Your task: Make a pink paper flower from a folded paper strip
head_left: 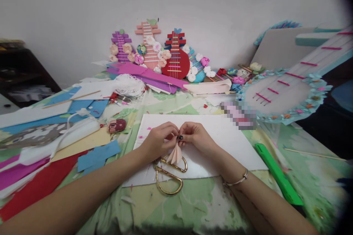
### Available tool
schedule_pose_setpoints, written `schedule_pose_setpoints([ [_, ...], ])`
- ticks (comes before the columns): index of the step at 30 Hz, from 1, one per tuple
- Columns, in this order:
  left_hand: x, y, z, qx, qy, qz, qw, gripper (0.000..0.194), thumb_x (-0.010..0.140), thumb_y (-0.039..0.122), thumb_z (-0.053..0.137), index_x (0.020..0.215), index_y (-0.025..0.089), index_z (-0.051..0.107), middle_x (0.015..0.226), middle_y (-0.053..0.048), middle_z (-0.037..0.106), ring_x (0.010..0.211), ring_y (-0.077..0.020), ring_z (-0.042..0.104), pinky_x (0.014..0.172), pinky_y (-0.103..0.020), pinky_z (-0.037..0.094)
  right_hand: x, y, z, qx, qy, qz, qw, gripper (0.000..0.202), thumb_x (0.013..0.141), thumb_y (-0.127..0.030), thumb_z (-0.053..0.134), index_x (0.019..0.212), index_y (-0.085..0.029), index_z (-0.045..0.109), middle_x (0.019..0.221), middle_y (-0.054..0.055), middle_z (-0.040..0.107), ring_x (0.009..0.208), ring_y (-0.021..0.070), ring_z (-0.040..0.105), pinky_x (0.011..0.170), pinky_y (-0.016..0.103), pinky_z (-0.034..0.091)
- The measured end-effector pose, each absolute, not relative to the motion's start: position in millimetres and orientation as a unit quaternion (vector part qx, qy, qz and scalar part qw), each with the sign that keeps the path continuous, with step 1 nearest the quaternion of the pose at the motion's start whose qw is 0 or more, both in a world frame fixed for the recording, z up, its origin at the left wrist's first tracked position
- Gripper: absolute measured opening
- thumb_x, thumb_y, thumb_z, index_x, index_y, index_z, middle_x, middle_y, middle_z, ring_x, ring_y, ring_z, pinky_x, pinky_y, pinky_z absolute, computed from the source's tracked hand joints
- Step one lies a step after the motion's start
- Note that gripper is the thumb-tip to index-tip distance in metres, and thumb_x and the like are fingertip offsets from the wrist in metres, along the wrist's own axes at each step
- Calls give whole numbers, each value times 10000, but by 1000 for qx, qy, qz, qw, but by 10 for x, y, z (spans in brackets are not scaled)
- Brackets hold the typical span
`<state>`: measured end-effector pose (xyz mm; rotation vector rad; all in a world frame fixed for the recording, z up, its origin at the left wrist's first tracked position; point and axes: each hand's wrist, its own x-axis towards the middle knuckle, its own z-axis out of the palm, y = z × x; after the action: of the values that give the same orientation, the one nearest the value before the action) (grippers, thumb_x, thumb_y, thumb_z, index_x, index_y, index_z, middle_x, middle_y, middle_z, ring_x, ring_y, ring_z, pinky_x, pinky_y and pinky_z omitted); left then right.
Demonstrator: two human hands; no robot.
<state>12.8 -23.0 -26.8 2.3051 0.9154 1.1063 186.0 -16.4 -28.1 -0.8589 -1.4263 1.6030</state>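
Between my two hands hangs a small piece of pleated peach paper (175, 155), pinched at its top and fanning out downward. The fingers of my left hand (162, 137) are closed on it from the left. My right hand (197, 136) meets them with thumb and index finger pressed together at the same pinched top; the fingertips hide what lies there. Just beneath the paper, gold-handled scissors (169, 179) lie with their loops toward me, partly on a white board (226, 154). Their blades are hidden.
Blue paper pieces (97, 156) and red paper (41, 187) lie left. A green cutter-like tool (278, 172) rests right, below a flower-edged, stringed instrument model (278, 95). Smaller instrument models, including a red one (175, 62), lean on the wall behind white string (128, 86).
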Motion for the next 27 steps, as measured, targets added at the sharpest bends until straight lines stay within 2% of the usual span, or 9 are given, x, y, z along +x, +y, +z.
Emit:
schedule_pose_setpoints([
  [9,157,-257,-230,827,341,394,211,121,701,65,458,726,172,508,833,-37,578,708,-108,548,570,-177,462,1840,-208,-214,-330,-510,688,397,213,596,-173,705,682,-150,511,553,-25,576,538,105,576,530,211,417],
  [13,152,-273,-241,832,335,401,187,109,724,78,469,767,169,511,913,-48,558,722,-101,554,580,-175,466,1819,-233,-194,-315,-460,722,409,202,589,-132,692,656,-150,503,585,-15,583,532,101,567,555,232,429],
  [16,130,-286,-254,847,324,400,132,81,754,97,477,786,157,521,969,-59,536,640,-68,530,570,-180,461,1810,-250,-190,-299,-432,741,419,189,572,-81,670,631,-148,503,620,-9,590,541,100,567,570,238,439],
  [23,40,-225,-318,878,240,411,-50,115,778,117,503,867,162,561,982,-72,545,650,-76,560,554,-185,462,1840,-263,-226,-272,-405,769,414,152,579,-30,614,653,-136,533,648,13,617,604,109,585,635,240,446],
  [27,19,-209,-299,885,221,403,-76,133,774,111,521,883,176,561,1001,-64,540,629,-62,553,525,-175,450,1852,-258,-221,-263,-409,767,417,140,601,-39,631,647,-134,539,655,13,621,614,106,591,652,245,450],
])
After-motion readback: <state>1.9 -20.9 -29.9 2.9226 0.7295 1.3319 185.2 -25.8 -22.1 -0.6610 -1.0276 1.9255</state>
